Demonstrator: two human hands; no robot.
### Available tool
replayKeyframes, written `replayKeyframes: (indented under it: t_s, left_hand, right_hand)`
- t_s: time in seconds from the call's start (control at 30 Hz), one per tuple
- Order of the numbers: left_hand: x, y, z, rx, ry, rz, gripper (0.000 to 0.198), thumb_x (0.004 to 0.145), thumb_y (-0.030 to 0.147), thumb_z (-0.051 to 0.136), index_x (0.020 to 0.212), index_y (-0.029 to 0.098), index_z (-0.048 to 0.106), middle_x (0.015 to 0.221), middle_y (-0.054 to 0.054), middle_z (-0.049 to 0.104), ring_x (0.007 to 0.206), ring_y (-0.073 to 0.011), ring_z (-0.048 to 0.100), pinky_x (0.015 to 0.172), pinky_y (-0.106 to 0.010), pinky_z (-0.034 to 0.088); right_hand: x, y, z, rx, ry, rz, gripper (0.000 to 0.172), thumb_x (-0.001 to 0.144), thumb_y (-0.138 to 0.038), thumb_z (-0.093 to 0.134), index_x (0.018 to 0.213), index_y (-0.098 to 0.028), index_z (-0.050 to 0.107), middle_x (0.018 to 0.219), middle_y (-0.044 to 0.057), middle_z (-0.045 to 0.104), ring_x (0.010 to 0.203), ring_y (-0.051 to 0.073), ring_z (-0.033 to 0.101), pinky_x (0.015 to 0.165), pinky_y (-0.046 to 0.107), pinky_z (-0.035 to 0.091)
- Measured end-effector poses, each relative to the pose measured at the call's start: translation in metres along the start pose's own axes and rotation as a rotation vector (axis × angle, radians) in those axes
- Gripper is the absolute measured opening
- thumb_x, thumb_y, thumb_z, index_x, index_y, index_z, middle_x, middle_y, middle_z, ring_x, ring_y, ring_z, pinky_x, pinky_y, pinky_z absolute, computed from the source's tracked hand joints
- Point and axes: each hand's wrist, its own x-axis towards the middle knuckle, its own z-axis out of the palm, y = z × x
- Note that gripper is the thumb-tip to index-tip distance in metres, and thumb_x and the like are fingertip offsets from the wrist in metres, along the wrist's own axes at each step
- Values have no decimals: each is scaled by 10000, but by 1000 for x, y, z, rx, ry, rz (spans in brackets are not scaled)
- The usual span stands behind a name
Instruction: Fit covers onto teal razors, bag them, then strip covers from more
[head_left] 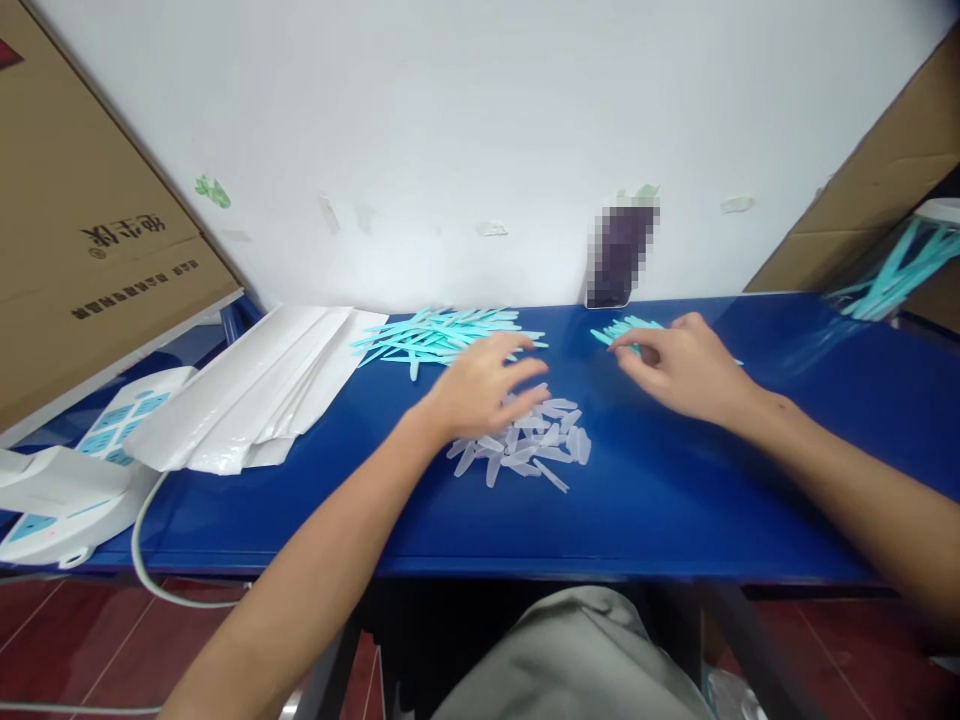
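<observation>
head view: two bare hands reach over a blue table (pixel 637 510). the left hand (pixel 491 390) is over the far edge of a loose pile of small frosted pieces (pixel 525 440), its fingers spread and slightly bent; nothing shows between them, and whether the fingertips touch the pile cannot be told. just beyond that hand, against the white wall (pixel 450 150), lies a large, crisscrossed heap of turquoise sticks (pixel 442 335), partly covered by the knuckles.

the right hand (pixel 679 370) is at a smaller bunch of turquoise sticks (pixel 626 325), near the wall and well apart from the frosted pile. its thumb and forefinger curl toward each other at the near side of the bunch; whether they pinch a stick cannot be told.

to the left of the big heap, white flat sleeves (pixel 262 390) lie fanned on the table, overlapping a white device with blue keys (pixel 127 415). a pale cable (pixel 135 545) curves down over the table's front edge. a cardboard box (pixel 112 200) leans in at far left. behind the small bunch, a dark, pixelated object (pixel 621 255) stands against the wall. at far right, more turquoise sticks (pixel 896 275) sit in a clear container with a white rim (pixel 941 210).
</observation>
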Motion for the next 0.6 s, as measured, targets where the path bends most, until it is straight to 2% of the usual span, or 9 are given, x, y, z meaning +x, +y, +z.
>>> replayKeyframes:
  t_s: [0.03,0.1,0.2,0.37,0.5,0.6]
  left_hand:
    - [-4,-16,-1,42,39,-95,471,1043,446,353,1172,160,705,1237,-158,635,1178,-290,584,1026,-466,479]
    - [-15,-47,-1,117,61,-291,436,1030,375,363,1125,140,717,1170,-158,631,1114,-291,585,1015,-464,478]
    - [-31,-75,2,136,26,-433,371,981,339,434,1129,148,716,1181,-146,610,1120,-298,565,1044,-463,460]
    - [-34,-78,10,86,-59,-493,416,930,378,492,1251,159,643,1239,-153,545,1190,-328,521,1081,-495,427]
    - [-30,-75,12,46,-137,-502,478,856,315,535,1316,192,583,1262,-146,497,1195,-348,481,1058,-531,425]
    - [-30,-77,15,72,-140,-505,478,834,253,519,1307,203,565,1251,-144,478,1168,-342,478,1025,-533,434]
  right_hand:
    - [-1,0,-2,16,11,5,396,955,-390,423,882,-198,763,527,8,578,491,156,480,804,400,400]
    - [-1,2,-4,54,-6,13,378,940,-380,434,850,-196,753,507,12,562,481,163,490,716,364,409]
    - [-1,4,-1,123,-93,-1,353,928,-384,455,874,-199,751,541,20,610,503,177,553,618,327,401]
    - [-2,-2,10,207,-182,-76,371,954,-409,451,969,-206,762,776,41,753,635,190,659,611,302,444]
    - [-3,-7,14,229,-210,-136,356,962,-409,472,1006,-216,769,772,37,759,635,185,661,590,290,446]
    - [-4,-8,16,251,-232,-171,360,971,-401,472,1028,-210,772,774,43,761,642,181,663,588,283,454]
